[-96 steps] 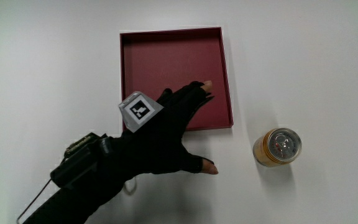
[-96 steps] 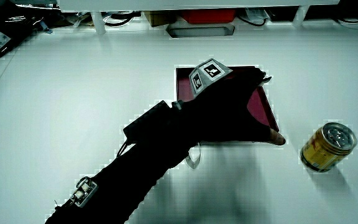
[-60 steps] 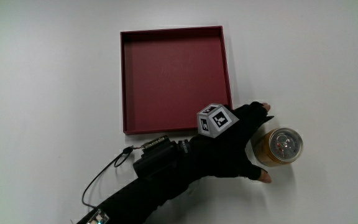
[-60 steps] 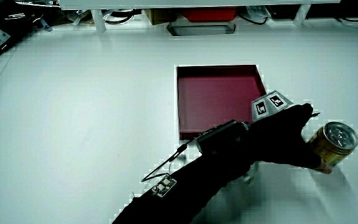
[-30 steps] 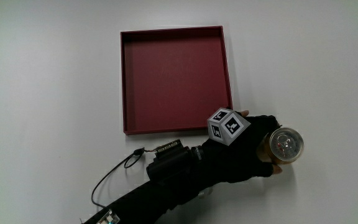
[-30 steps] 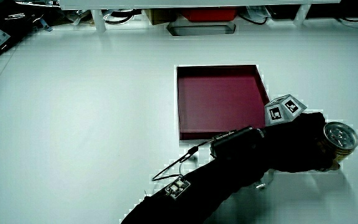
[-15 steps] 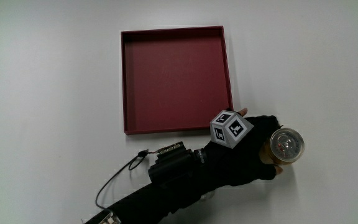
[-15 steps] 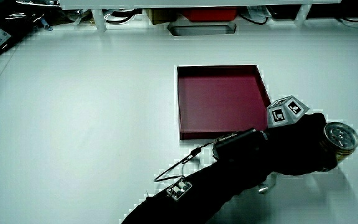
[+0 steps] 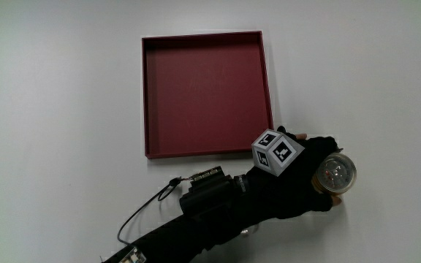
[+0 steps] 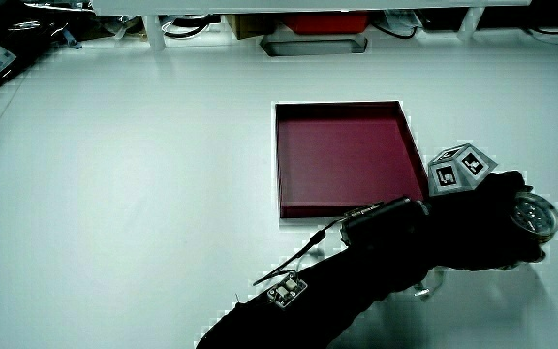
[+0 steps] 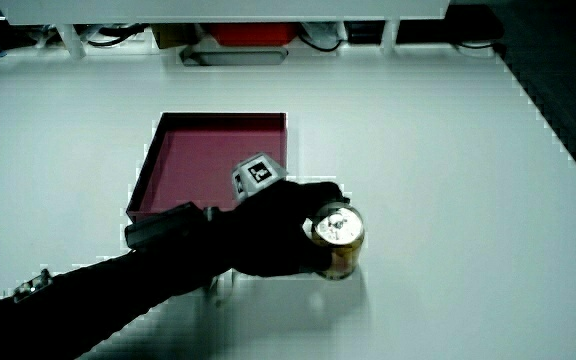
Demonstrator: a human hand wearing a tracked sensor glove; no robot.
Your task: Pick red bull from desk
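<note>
Inside my hand [image 9: 298,183], fingers wrapped around its side, the red bull can [image 9: 335,173] stands beside the red tray [image 9: 147,95] on the surface [image 9: 64,109]. Risk: loose grip lets it slip on lifting.

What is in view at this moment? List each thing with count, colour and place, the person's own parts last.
Can: one, gold-orange body with silver top, on the table beside the tray's near corner, gripped by the hand; also seen in a side view.
Tray: one, dark red, square and shallow, nothing in it, flat on the table, farther from the person than the can.
Table: one, white, under everything.
Low partition: one, white, at the table's edge farthest from the person, cluttered shelf spaces under it.
Patterned cube: one, white with black marks, on the hand's back.
Hand: one, black glove, wrapped around the can.
</note>
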